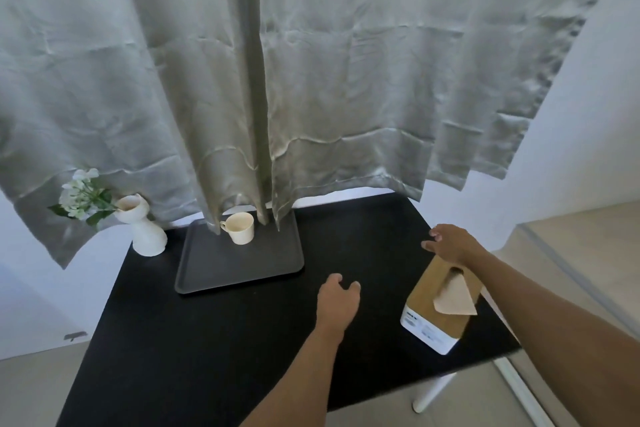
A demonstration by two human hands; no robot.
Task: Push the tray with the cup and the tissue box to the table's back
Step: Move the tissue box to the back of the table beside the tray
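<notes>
A dark grey tray [221, 270] lies at the back of the black table [207, 340], its far edge under the curtain hem. A cream cup [239, 227] stands upright on the tray's far side. The brown and white tissue box [438, 310] lies off the tray at the table's right edge, with a tissue sticking out of its top. My right hand [448, 244] hovers over the far end of the box, fingers spread, holding nothing. My left hand [337, 298] floats above the table's middle, between tray and box, fingers loosely curled and empty.
A grey curtain [311, 80] hangs down to the table's back edge. A white vase [143, 230] with white flowers stands at the back left corner, next to the tray. A white table leg [433, 392] shows at the right, above a pale floor.
</notes>
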